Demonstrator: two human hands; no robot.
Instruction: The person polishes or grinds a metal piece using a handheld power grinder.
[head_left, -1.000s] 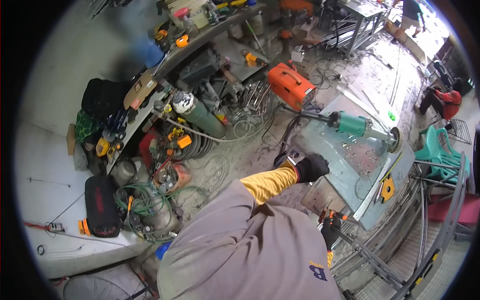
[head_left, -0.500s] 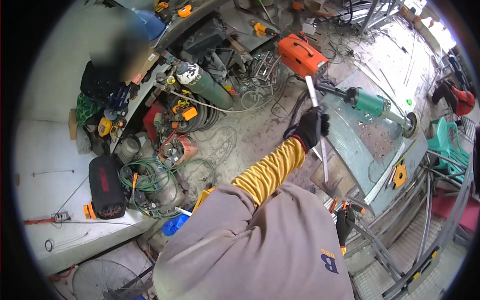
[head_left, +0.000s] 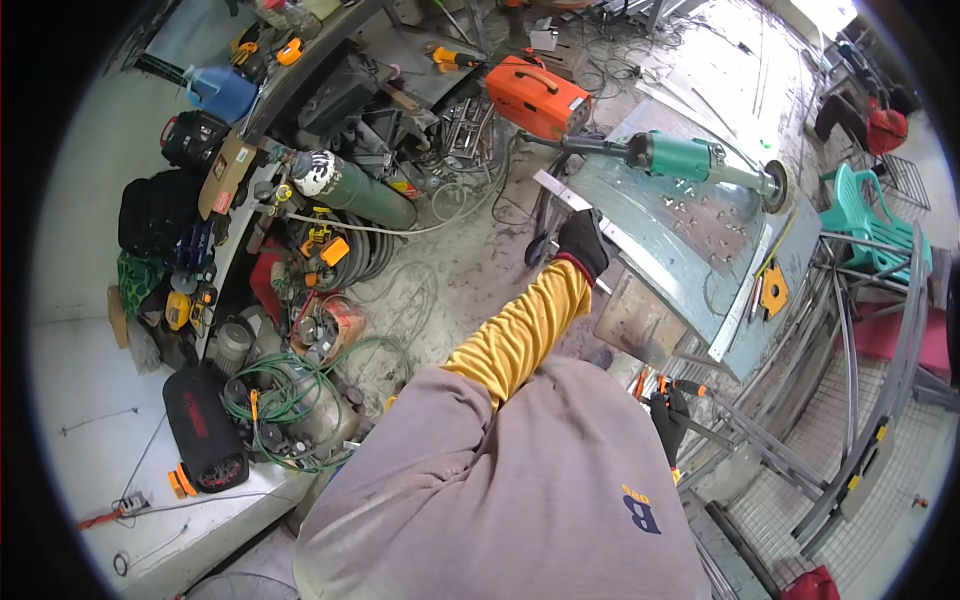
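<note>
My left hand (head_left: 582, 245), in a black glove below a yellow sleeve, is closed around a long pale metal strip (head_left: 635, 248). The strip slants across the near left edge of the worktable (head_left: 640, 195), its far end sticking out past the edge. Lower down, by my right side, my right hand (head_left: 668, 425) in a dark glove is partly hidden by my grey apron. It is closed on a hand tool with orange-and-black handles (head_left: 686, 388); its exact kind cannot be made out. A large green angle grinder (head_left: 680, 157) lies on the table beyond my left hand.
An orange welding machine (head_left: 538, 97) stands beyond the table. An orange magnetic square (head_left: 773, 290) lies at the table's right. Metal frames (head_left: 850, 440) and a green plastic chair (head_left: 862, 205) are to the right. A gas cylinder (head_left: 360, 190) and coiled hoses (head_left: 290, 385) lie left.
My left hand has swung the metal strip from nearly upright in view to a slant along the table edge. My right hand still has the orange-handled tool. The view has shifted.
</note>
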